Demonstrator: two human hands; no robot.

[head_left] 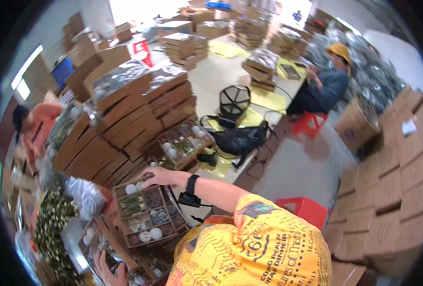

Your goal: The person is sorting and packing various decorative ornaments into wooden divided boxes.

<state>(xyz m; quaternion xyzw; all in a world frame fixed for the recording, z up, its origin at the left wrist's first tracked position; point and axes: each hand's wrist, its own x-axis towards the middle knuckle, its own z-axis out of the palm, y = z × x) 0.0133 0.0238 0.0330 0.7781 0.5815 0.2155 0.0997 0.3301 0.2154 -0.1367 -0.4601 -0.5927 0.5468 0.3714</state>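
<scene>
Your right hand reaches out on a straight arm, a black band on the wrist, and its fingers lie loosely curled over the far edge of the shallow brown cardboard tray divided into small compartments. The grip rests on the rim there; it is not clenched, and from this angle you cannot quite tell whether the fingertips hook under the edge.

Your left hand sits low at the bottom of the view, fingers spread open and pressed on a second, lower compartment tray of the same brown card. Nothing is enclosed in that grip.

The upper tray lies tilted just in front of you, overlapping the lower one. Its cells hold white balls, dark cones, green sprigs and striped coils, each kind in its own cell.

Beyond your right hand, a third filled tray leans against a slanting stack of flat brown cartons. To your left lies a heap of speckled green foliage. Across the floor, a person in a yellow cap sits on a red stool.
</scene>
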